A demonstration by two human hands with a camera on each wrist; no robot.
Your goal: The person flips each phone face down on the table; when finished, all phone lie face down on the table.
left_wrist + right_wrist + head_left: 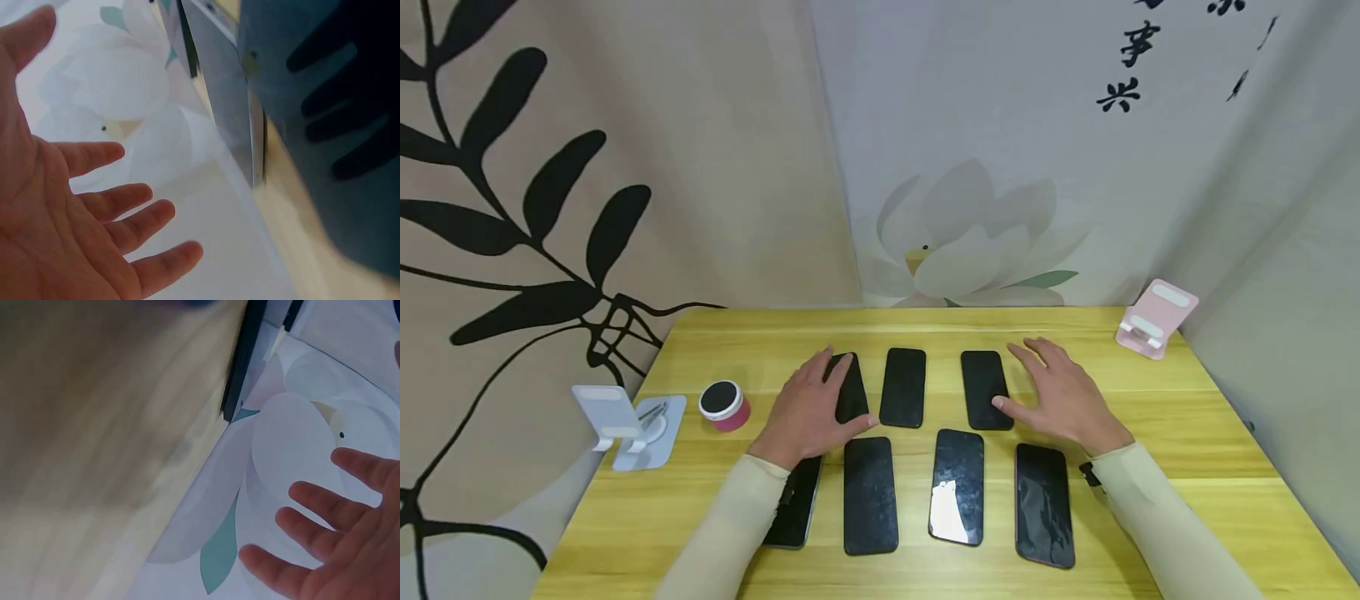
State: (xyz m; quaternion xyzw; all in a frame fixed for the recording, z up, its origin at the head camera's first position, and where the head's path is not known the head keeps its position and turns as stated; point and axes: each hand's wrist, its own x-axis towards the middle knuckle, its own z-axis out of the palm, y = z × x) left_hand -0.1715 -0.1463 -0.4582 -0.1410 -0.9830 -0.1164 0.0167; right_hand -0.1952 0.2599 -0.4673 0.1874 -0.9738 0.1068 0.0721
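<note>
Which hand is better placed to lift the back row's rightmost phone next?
Probably the right hand: its thumb is at the rightmost phone, while the left hand partly covers the row's leftmost phone.

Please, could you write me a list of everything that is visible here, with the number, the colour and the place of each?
Table: 1, yellow wood, centre
Back-row smartphones: 3, black, mid-table; leftmost partly covered
Front-row smartphones: 4, black, near side; leftmost partly covered
Jar: 1, pink with white-and-black lid, left of the phones
Pale phone stand: 1, whitish blue, left table edge
Pink phone stand: 1, pink, back right corner
Printed backdrop: panel count unclear, beige and white with black leaves, pale lotus, black characters, behind table
Sleeves: 2, cream, forearms
Left grip: 1, bare, over back row's leftmost phone
Right grip: 1, bare, at back row's rightmost phone
</note>
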